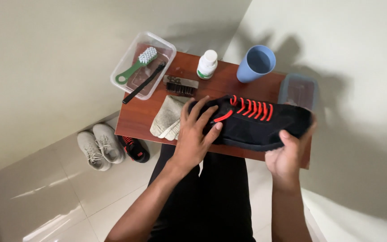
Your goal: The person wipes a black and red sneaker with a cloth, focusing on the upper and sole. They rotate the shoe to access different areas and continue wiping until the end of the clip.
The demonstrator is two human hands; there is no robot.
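Hands, left (193,134) and right (287,157), hold black shoe (260,127) over table (139,116).

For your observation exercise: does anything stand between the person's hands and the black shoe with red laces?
Nothing visible does. The left hand lies directly on the black shoe at its heel end, and the right hand cups its toe end from below, above the wooden table.

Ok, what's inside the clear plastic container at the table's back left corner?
The clear plastic container holds a green-handled brush with white bristles. A black strap lies across its front rim, half inside. Anything under the brush cannot be seen.
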